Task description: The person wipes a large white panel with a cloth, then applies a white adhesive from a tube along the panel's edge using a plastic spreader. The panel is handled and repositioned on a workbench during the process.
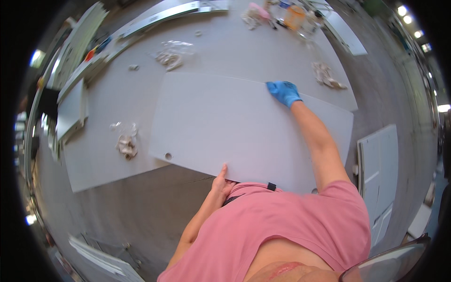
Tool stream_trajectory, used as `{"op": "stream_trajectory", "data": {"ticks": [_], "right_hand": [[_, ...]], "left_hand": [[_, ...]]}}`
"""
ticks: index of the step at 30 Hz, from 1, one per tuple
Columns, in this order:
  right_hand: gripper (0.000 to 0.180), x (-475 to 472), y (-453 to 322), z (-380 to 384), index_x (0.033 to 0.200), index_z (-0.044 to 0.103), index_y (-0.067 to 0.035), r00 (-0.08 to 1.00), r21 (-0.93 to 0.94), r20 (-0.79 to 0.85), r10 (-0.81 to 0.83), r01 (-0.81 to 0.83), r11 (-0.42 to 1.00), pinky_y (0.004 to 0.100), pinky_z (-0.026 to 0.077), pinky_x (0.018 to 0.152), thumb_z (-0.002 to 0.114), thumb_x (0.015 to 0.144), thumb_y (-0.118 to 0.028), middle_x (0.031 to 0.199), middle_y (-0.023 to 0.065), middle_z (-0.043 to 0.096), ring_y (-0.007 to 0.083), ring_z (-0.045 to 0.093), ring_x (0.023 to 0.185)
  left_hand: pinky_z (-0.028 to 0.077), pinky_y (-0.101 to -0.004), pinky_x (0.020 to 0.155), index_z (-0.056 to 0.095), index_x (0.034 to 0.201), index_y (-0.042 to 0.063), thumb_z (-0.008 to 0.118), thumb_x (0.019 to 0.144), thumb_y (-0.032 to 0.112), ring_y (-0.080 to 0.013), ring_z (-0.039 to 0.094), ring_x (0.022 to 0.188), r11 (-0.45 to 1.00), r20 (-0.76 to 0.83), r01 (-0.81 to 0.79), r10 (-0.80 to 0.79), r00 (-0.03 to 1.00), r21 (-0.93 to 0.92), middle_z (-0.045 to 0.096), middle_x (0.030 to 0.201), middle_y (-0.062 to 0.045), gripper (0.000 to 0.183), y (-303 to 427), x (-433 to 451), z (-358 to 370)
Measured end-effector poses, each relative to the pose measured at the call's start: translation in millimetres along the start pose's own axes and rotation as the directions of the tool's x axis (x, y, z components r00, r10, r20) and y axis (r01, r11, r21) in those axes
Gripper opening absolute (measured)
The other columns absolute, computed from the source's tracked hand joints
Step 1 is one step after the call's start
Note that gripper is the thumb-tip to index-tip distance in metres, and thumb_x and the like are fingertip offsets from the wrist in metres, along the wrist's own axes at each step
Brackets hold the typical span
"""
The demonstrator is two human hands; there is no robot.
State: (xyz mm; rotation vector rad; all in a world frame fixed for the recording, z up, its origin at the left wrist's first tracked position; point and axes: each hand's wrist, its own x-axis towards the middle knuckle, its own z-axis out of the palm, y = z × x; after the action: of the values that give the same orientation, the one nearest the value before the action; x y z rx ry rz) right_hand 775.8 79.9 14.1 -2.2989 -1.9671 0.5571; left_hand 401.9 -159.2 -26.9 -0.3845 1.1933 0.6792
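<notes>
A flat, light grey panel [225, 123] lies at a slant over the work table, its near edge against my pink shirt. Bare and at the near edge, my left hand [221, 183] grips the panel with the thumb on top and the fingers beneath. My right hand [283, 92], in a blue glove, reaches across and holds the far edge; its fingertips bend over that edge and are partly hidden. One round hole [168, 156] pierces the panel near its left corner. Another hole [314, 190] shows close to my right side.
The grey tabletop [105, 105] bears crumpled rags [126, 146], a clear plastic bag with a rag [171, 58] and another rag [327, 74]. Bottles [294, 17] stand at the far right. Long white profiles [160, 17] line the far left. More panels [378, 176] stand at right.
</notes>
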Motion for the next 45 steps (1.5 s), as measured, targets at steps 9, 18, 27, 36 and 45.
{"op": "stream_trajectory", "data": {"ticks": [9,18,27,36,45], "right_hand": [[0.060,53,-11,27,0.094,0.073,-0.005,0.989,0.050,0.149,-0.015,0.008,0.999,0.0483,0.051,0.084,0.036,0.099,-0.051,0.094,0.0237,0.071,0.0438,0.067,0.089],[0.058,130,-21,28,0.090,0.071,-0.005,0.948,0.007,0.245,-0.203,0.207,0.978,0.0504,0.050,0.080,0.035,0.101,-0.049,0.090,0.0230,0.070,0.0443,0.066,0.086],[0.042,201,-30,25,0.110,0.073,-0.024,0.872,-0.246,0.316,-0.374,0.456,0.855,0.0510,0.049,0.084,0.034,0.105,-0.039,0.103,0.0109,0.076,0.0362,0.071,0.095],[0.028,215,-34,25,0.093,0.073,-0.023,0.790,-0.358,0.316,-0.526,0.612,0.705,0.0453,0.048,0.069,0.048,0.102,-0.034,0.087,0.0077,0.075,0.0308,0.070,0.076],[0.025,217,-86,-28,0.075,0.064,-0.011,0.646,-0.061,-0.320,-0.693,0.716,0.696,0.0454,0.049,0.070,0.069,0.090,-0.030,0.072,0.0112,0.066,0.0335,0.064,0.069]], "left_hand": [[0.037,-0.0589,0.120,0.050,0.142,0.004,0.075,0.097,0.033,-0.0328,0.048,0.137,0.993,-0.082,0.067,-0.075,0.994,-0.093,0.054,0.141,-0.013,0.059,2,22,8],[0.037,-0.0587,0.120,0.049,0.143,0.005,0.077,0.095,0.036,-0.0327,0.048,0.138,0.975,-0.067,0.082,-0.098,0.993,-0.206,0.055,0.142,-0.013,0.064,-17,44,55],[0.038,-0.0509,0.122,0.051,0.141,0.007,0.076,0.095,0.034,-0.0287,0.048,0.139,0.939,-0.067,0.085,-0.114,0.991,-0.333,0.057,0.141,-0.011,0.059,-42,64,128],[0.034,-0.0516,0.124,0.049,0.145,0.010,0.076,0.095,0.038,-0.0282,0.047,0.141,0.969,-0.154,-0.003,-0.036,0.987,-0.249,0.054,0.147,-0.008,0.064,-53,96,133],[0.033,-0.0539,0.122,0.043,0.150,0.014,0.071,0.098,0.044,-0.0295,0.043,0.145,0.951,-0.193,-0.048,-0.012,0.981,-0.305,0.051,0.151,-0.009,0.066,-58,102,138]]}}
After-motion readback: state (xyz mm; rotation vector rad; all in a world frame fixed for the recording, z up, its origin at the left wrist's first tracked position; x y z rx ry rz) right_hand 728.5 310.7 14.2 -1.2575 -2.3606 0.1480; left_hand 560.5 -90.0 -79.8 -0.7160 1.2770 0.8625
